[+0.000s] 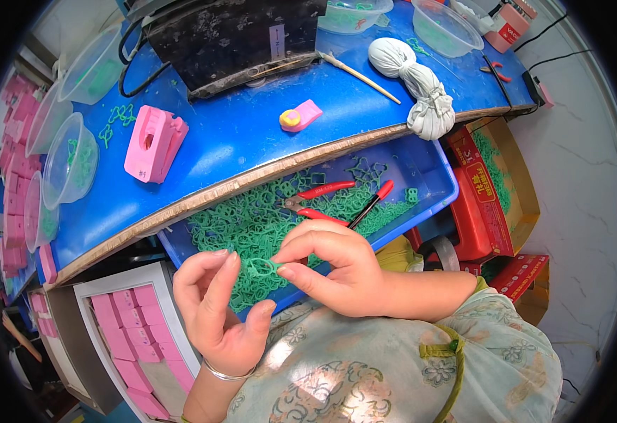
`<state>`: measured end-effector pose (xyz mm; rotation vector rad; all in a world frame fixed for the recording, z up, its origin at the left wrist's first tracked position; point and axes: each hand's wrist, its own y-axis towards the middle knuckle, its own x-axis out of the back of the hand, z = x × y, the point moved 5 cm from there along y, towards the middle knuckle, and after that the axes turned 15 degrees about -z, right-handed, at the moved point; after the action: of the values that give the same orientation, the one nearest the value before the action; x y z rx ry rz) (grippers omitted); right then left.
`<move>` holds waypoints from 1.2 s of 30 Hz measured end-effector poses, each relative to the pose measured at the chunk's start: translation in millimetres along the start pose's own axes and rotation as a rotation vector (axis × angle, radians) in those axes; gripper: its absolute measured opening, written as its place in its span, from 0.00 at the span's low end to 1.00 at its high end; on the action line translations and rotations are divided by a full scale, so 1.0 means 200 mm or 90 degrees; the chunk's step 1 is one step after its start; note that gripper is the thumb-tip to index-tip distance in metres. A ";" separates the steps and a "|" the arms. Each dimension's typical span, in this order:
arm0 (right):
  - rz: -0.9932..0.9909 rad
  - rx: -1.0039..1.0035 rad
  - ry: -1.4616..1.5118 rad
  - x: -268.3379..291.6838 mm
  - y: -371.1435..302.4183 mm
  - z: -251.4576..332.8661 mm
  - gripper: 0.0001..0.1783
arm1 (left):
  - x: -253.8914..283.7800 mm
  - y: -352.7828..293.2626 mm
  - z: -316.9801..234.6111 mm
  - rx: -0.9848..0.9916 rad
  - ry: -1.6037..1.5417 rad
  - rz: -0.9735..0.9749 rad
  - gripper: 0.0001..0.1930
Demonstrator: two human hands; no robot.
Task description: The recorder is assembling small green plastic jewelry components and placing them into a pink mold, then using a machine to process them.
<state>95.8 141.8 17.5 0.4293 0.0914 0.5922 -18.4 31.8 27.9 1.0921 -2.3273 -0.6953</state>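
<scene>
Over a blue plastic tray (428,163) my right hand (340,271) pinches a small green ring-shaped piece (260,266) between thumb and forefinger. Just left of that piece is my left hand (213,310), its thumb and fingers apart, with a metal bangle on the wrist. Whether its fingertips touch the piece I cannot tell. A heap of similar green pieces (217,224) fills much of the tray below. Red-handled cutters (322,190) and a black tool with a red end (372,204) lie on the heap, beyond my right hand.
On the blue tabletop (224,148) lie a pink block (155,144), a small pink piece with a yellow roll (300,115), a brush (361,77) and a tied white cloth bundle (417,88). A dark machine (231,42) stands behind. Clear bowls (72,162) line the left; pink blocks fill a white-rimmed box (174,310).
</scene>
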 end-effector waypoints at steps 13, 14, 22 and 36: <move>-0.007 -0.013 0.027 -0.01 -0.01 -0.01 0.03 | -0.01 0.00 0.00 -0.004 0.013 -0.006 0.23; -0.005 -0.013 0.031 -0.01 -0.01 -0.01 0.03 | -0.01 0.00 0.00 0.001 0.008 -0.010 0.23; 0.019 -0.004 0.045 -0.01 -0.01 0.01 0.03 | -0.01 -0.01 0.01 0.033 -0.001 0.001 0.24; 0.046 -0.015 0.076 0.00 -0.01 0.03 0.07 | -0.04 -0.01 0.00 0.041 -0.019 0.035 0.20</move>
<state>98.5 137.4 21.9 0.3753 0.1835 0.6894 -13.5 37.1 25.7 1.0476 -2.4113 -0.6246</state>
